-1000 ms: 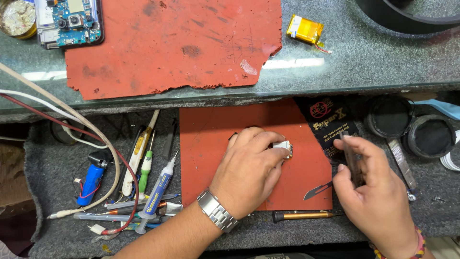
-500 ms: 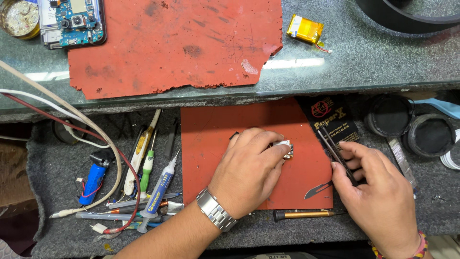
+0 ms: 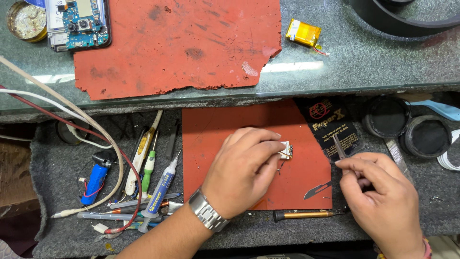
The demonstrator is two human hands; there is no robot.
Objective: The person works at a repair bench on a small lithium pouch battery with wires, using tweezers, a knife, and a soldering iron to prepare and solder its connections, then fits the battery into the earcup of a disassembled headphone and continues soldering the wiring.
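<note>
A: The small white component (image 3: 286, 150) sits on the lower red mat (image 3: 215, 124), near the middle of the lower bench (image 3: 57, 230), pinched between the fingertips of the left hand (image 3: 244, 172).

B: And what lies to the far left?

A: A round tin (image 3: 25, 20) and an opened phone with its circuit board showing (image 3: 79, 23) rest on the upper glass shelf (image 3: 364, 62), next to a large torn red mat (image 3: 182, 43). Below them, cables (image 3: 72, 115) curve over a heap of tools: a blue lighter-like item (image 3: 95, 181), a green-handled screwdriver (image 3: 149, 168) and a syringe tube (image 3: 160, 192).

B: How does the left hand's grip stand?

A: It is closed on the white component, thumb and forefinger meeting at its edge. A metal watch (image 3: 207, 216) is on that wrist.

B: And further right?

A: A scalpel blade (image 3: 317, 190) lies on the red mat's lower right corner, and a thin yellow-handled tool (image 3: 306, 215) lies just below the mat. A small yellow battery (image 3: 303, 32) is on the glass shelf above. A black packet (image 3: 330, 125) lies at the mat's right edge.

B: The right hand?

A: The right hand (image 3: 383, 201) has its grip closed around tweezers (image 3: 339, 146), whose tips point up over the black packet, apart from the component. Two round black lids (image 3: 407, 127) sit beyond it.
</note>
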